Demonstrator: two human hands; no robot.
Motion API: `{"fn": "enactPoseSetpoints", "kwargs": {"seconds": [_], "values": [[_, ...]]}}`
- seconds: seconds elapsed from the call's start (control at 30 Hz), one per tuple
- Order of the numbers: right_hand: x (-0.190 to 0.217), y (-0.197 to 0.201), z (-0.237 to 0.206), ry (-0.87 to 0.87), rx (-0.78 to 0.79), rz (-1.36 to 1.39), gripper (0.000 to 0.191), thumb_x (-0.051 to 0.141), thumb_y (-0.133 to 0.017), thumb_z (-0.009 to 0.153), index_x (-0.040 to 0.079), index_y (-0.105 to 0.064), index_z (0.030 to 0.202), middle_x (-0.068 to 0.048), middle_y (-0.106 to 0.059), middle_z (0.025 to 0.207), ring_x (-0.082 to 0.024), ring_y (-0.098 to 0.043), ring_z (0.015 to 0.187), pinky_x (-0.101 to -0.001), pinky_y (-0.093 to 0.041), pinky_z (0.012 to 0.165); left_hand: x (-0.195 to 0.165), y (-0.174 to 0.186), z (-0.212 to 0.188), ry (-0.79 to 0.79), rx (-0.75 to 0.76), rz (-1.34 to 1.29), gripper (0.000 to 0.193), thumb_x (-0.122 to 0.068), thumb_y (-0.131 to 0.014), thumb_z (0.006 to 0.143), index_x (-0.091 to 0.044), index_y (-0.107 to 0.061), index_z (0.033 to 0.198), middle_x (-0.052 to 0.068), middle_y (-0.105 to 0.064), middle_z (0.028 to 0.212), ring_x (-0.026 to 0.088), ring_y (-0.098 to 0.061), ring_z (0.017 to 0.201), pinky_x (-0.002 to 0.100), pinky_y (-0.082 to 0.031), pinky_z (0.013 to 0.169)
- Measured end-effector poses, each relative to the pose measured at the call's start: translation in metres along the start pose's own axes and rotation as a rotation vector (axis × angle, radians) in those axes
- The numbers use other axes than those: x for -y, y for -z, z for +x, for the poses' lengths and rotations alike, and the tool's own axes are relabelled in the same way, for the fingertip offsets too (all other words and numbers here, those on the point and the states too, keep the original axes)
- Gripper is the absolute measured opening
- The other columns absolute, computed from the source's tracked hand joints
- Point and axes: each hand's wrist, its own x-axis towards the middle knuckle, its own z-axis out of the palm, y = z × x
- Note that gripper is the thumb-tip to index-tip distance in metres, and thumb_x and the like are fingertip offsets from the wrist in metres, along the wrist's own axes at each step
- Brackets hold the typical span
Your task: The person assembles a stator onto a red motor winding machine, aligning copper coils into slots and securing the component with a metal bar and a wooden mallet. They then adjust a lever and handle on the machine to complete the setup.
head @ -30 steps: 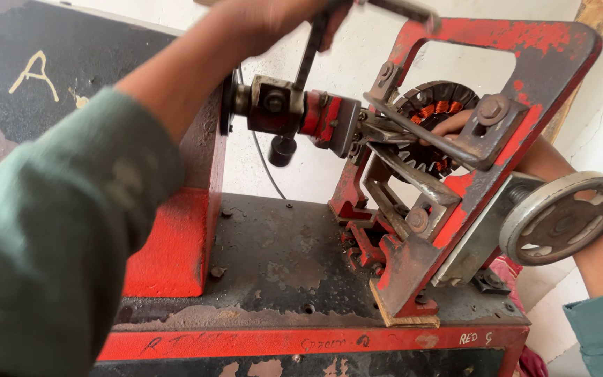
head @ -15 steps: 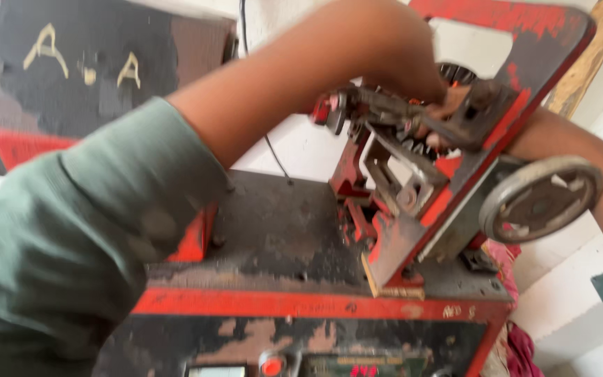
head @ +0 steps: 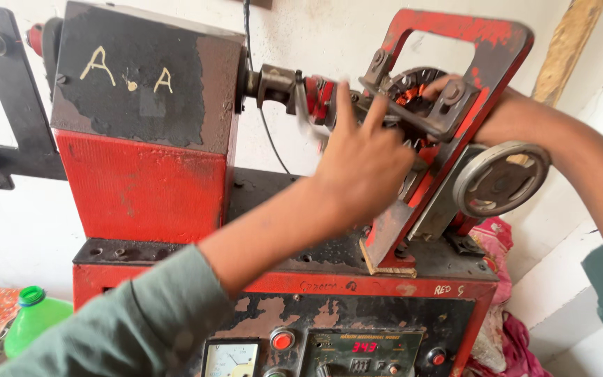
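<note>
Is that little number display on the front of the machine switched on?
On. The small display on the machine's front panel shows lit red digits, glowing against its dark window.

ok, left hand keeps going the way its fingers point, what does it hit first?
Probably the grey clamp bracket in front of the wound stator; the left hand fingers point up-right at it. Depth is unclear, and it may already be touching.

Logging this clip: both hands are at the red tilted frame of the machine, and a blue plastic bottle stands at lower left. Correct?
Not quite: in the head view the bottle is green, not blue. The left hand and right hand are at the red frame.
</note>
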Motion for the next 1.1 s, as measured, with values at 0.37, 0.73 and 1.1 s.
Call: {"fn": "enactPoseSetpoints", "kwargs": {"seconds": [0.37, 0.73, 1.1], "values": [[0.110, -0.010, -0.117, 0.058, -0.962, -0.115, 0.015, -0.006, -0.058, 0.101, -0.005, -0.068, 0.112, -0.023, -0.068, 0.108, -0.030, -0.069, 0.090, -0.0393, -0.052, 0.074, -0.008, -0.019, -0.026, -0.218, -0.200, -0.222, 0.023, -0.017, -0.063, 0.087, -0.012, -0.072, 0.108, 0.008, -0.075, 0.101, 0.028, -0.065, 0.107, 0.049, -0.041, 0.103], [0.182, -0.033, -0.092, -0.082, -0.383, -0.297, 0.025, 0.013, -0.071, 0.094, -0.007, -0.068, 0.080, -0.030, -0.066, 0.073, -0.047, -0.068, 0.072, -0.0518, -0.056, 0.067, 0.020, -0.015, -0.052, -0.568, -0.293, -0.457, 0.026, -0.025, -0.067, 0.085, -0.014, -0.074, 0.107, 0.009, -0.071, 0.106, 0.029, -0.057, 0.115, 0.051, -0.037, 0.111], [0.178, -0.056, -0.126, -0.120, -0.394, -0.199, 0.010, 0.001, -0.066, 0.084, -0.008, -0.064, 0.081, -0.029, -0.067, 0.078, -0.046, -0.068, 0.075, -0.0527, -0.055, 0.071, 0.020, -0.012, -0.068, -0.462, -0.379, -0.585, 0.022, -0.015, -0.063, 0.086, -0.008, -0.072, 0.105, 0.010, -0.067, 0.108, 0.029, -0.061, 0.108, 0.044, -0.045, 0.109]]}}
